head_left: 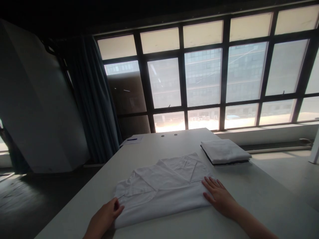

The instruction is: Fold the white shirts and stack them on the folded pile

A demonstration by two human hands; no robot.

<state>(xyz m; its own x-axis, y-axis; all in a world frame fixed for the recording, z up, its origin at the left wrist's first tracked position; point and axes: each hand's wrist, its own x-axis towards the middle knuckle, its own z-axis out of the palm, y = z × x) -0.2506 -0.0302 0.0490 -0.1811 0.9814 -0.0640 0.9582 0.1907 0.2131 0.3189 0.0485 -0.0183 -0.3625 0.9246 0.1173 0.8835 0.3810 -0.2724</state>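
Note:
A white T-shirt (164, 196) lies partly folded on the white table in front of me, its near part doubled over in a smooth band. Folded sleeves and creases show along its far side. At the shirt's left edge, my left hand (106, 214) is closed, thumb and fingers pinching the fabric. My right hand (219, 196) rests flat with fingers spread on the right edge of the shirt, palm down.
A folded stack of white and dark cloth (225, 151) sits on the table (259, 196) at the right. Paper with a pen (132, 139) lies at the far left corner. Beyond are windows (203, 76) and a blue curtain (89, 89).

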